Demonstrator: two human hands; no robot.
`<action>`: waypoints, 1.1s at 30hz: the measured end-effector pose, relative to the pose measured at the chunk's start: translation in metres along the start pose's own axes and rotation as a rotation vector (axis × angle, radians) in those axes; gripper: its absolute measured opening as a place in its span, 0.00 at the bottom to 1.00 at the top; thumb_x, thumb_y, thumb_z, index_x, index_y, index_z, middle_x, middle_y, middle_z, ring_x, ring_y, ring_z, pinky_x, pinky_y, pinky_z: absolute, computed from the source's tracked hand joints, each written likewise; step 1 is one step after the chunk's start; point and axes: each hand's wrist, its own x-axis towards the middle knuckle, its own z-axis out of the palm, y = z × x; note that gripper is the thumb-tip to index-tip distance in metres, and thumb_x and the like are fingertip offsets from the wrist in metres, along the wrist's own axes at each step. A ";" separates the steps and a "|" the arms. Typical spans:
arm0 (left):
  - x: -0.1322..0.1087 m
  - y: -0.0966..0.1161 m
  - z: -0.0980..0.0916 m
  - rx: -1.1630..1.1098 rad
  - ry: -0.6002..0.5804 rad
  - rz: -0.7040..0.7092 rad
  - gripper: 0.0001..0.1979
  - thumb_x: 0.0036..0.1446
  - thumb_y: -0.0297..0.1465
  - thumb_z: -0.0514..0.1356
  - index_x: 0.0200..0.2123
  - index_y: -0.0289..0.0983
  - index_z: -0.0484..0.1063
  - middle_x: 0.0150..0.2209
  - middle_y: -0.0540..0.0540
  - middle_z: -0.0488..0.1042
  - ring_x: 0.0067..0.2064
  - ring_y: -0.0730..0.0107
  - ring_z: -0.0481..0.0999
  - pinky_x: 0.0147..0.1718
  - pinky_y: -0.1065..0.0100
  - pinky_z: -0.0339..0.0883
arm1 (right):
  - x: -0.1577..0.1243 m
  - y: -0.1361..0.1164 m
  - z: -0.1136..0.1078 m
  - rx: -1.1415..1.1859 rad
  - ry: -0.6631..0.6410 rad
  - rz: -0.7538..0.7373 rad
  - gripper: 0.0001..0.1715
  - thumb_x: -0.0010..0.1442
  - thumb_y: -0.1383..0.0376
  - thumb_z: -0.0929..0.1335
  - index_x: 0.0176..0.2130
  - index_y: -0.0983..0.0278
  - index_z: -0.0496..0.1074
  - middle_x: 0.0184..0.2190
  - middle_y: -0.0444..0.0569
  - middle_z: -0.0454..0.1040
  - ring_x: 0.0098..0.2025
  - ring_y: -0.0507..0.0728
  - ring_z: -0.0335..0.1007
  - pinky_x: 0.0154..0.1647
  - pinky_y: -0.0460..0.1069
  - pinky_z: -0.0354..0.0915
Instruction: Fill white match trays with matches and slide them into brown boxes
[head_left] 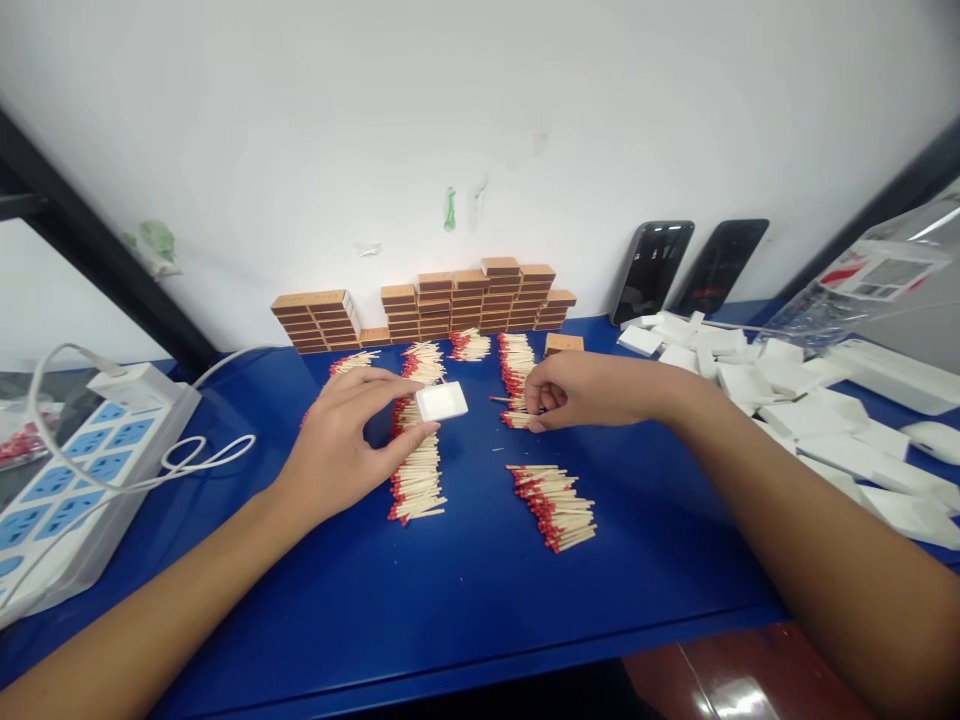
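My left hand (352,425) holds a small white tray (441,401) between thumb and fingers, above a long row of red-tipped matches (418,480). The fingers of my right hand (555,392) are bent together at the lower part of another match row (516,362), with a match sticking out to their left. A separate fan of matches (556,505) lies nearer the front edge. Behind the rows, brown matchboxes (466,300) are stacked against the wall, and a single matchbox (564,343) lies just behind my right hand.
White trays (795,400) are heaped at the right, near a plastic bag (862,275). Two dark phones (651,270) lean on the wall. At the left are a power strip (97,480) and a white cable (202,460) on the blue table (465,620).
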 end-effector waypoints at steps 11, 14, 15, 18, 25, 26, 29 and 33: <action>0.000 -0.001 0.002 0.003 -0.033 0.025 0.16 0.62 0.38 0.69 0.51 0.40 0.79 0.47 0.44 0.82 0.50 0.59 0.80 0.54 0.55 0.75 | -0.001 0.002 -0.002 -0.030 -0.037 0.012 0.14 0.63 0.53 0.69 0.35 0.62 0.74 0.33 0.49 0.77 0.33 0.56 0.69 0.32 0.52 0.59; 0.000 -0.001 0.002 -0.012 -0.045 0.025 0.16 0.62 0.38 0.69 0.51 0.39 0.79 0.47 0.43 0.82 0.51 0.59 0.80 0.54 0.56 0.75 | -0.003 0.005 -0.004 -0.032 -0.042 0.003 0.14 0.63 0.53 0.68 0.36 0.61 0.74 0.33 0.48 0.77 0.33 0.56 0.70 0.31 0.51 0.59; 0.000 -0.001 0.002 -0.018 -0.051 0.024 0.16 0.62 0.38 0.69 0.51 0.39 0.79 0.47 0.43 0.82 0.51 0.59 0.80 0.54 0.56 0.75 | -0.004 0.005 -0.004 -0.025 -0.037 0.007 0.14 0.63 0.53 0.69 0.37 0.61 0.74 0.33 0.48 0.77 0.33 0.56 0.70 0.31 0.51 0.59; -0.001 -0.001 0.002 -0.026 -0.071 0.020 0.16 0.62 0.38 0.69 0.51 0.40 0.79 0.47 0.44 0.82 0.51 0.59 0.80 0.54 0.55 0.74 | -0.008 0.004 -0.008 0.011 -0.004 0.018 0.13 0.63 0.54 0.69 0.38 0.61 0.75 0.33 0.48 0.78 0.32 0.56 0.70 0.30 0.50 0.60; 0.000 -0.001 0.004 -0.027 -0.089 0.036 0.17 0.62 0.38 0.69 0.51 0.40 0.79 0.47 0.43 0.83 0.51 0.58 0.80 0.53 0.55 0.73 | -0.010 0.001 -0.011 0.039 0.203 0.022 0.12 0.63 0.55 0.70 0.34 0.61 0.73 0.29 0.47 0.76 0.26 0.53 0.65 0.27 0.50 0.56; 0.000 -0.001 0.004 -0.026 -0.090 0.038 0.17 0.61 0.38 0.69 0.51 0.40 0.79 0.47 0.43 0.83 0.51 0.58 0.80 0.53 0.55 0.73 | -0.009 0.000 -0.010 0.035 0.230 0.002 0.13 0.64 0.55 0.69 0.33 0.61 0.73 0.28 0.47 0.75 0.26 0.53 0.64 0.27 0.50 0.56; 0.000 0.000 0.005 -0.024 -0.086 0.039 0.17 0.61 0.38 0.70 0.51 0.40 0.79 0.47 0.44 0.83 0.51 0.57 0.80 0.53 0.55 0.73 | -0.007 -0.007 -0.006 0.054 0.283 -0.070 0.17 0.66 0.52 0.67 0.34 0.61 0.72 0.27 0.45 0.73 0.27 0.53 0.63 0.28 0.50 0.55; 0.000 0.002 0.004 -0.036 -0.084 0.041 0.16 0.61 0.37 0.70 0.51 0.39 0.79 0.47 0.43 0.83 0.50 0.58 0.80 0.52 0.55 0.73 | -0.004 -0.023 0.003 0.153 0.317 -0.193 0.19 0.68 0.50 0.66 0.37 0.62 0.72 0.29 0.45 0.72 0.29 0.53 0.62 0.30 0.49 0.55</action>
